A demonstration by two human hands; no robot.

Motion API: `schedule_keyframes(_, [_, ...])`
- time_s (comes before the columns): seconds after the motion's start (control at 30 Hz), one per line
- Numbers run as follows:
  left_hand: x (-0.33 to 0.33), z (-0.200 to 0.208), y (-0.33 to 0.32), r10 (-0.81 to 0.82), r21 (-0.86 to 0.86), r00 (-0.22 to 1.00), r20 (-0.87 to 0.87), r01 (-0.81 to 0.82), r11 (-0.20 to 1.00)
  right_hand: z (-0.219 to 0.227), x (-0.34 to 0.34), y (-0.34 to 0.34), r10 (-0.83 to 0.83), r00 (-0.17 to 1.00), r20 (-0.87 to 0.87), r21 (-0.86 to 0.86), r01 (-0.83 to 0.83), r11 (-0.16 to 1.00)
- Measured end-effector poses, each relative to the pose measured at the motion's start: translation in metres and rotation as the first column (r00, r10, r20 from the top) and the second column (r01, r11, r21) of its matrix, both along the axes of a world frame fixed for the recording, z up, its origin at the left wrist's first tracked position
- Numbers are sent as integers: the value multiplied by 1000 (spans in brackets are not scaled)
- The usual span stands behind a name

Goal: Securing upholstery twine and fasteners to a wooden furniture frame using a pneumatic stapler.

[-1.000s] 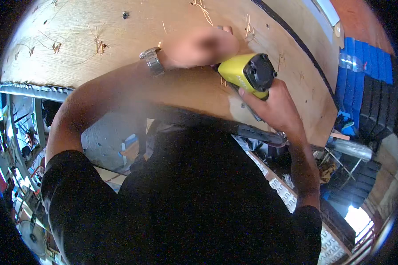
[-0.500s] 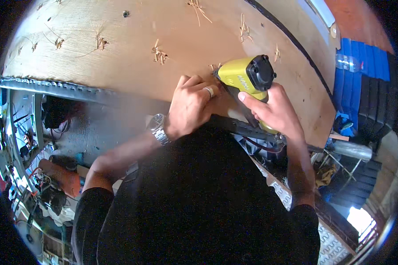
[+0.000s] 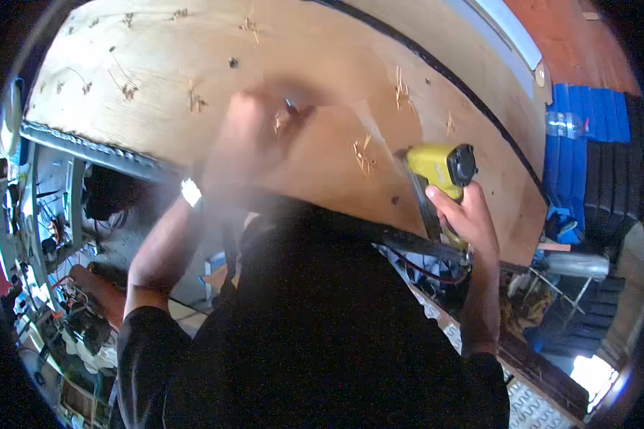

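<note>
My right hand [image 3: 471,218] is wrapped round the grip of a yellow and black staple gun [image 3: 436,166]. Its nose points left, just above the pale plywood panel [image 3: 322,164]; whether it touches is unclear. A tuft of tan twine ends [image 3: 363,154] sticks out of the wood left of the nose. Over the panel, my left hand [image 3: 254,125] is smeared by motion, so its fingers cannot be read. It wears a ring, and a bright watch [image 3: 191,191] sits on that wrist. Another twine tuft [image 3: 279,123] shows through the blur by this hand.
More twine tufts [image 3: 197,99] and small dark holes dot the panel, which has a black edging strip [image 3: 472,71] beyond. A clear plastic bottle [image 3: 564,125] lies on blue ribbed material [image 3: 569,161] at right. Cluttered tools and a metal frame stand at lower left.
My left hand has left the spot beside the staple gun's nose and moved left. My right hand has drawn the staple gun right and nearer, uncovering a twine tuft. The view has shifted slightly.
</note>
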State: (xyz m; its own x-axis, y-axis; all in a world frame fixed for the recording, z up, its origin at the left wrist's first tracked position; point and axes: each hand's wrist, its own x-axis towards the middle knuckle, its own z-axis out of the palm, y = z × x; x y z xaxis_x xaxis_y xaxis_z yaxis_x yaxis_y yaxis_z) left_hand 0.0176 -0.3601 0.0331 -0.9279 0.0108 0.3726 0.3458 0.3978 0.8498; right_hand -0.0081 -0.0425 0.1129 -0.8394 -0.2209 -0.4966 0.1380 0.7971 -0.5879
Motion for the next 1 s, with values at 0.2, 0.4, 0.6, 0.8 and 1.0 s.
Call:
schedule_keyframes(0.2, [-114,-41,-61,-190,-628,965,-183,35,778,-18,4,18,-39,996,-78,-77,33,997])
schedule_keyframes(0.4, [-145,-55,-35,-455,-650,872,-182,241,721,-16,8,12,-72,989,-131,59,80,995])
schedule_keyframes(0.6, [-135,-57,-23,-410,-16,909,-74,410,912,-12,12,3,-145,975,-168,160,172,972])
schedule_keyframes(0.8, [-100,-56,8,-408,100,907,103,399,912,-17,14,0,-96,968,-234,91,120,989])
schedule_keyframes(1.0, [-65,-44,32,-174,62,983,58,171,983,-20,21,1,-80,971,-227,133,112,985])
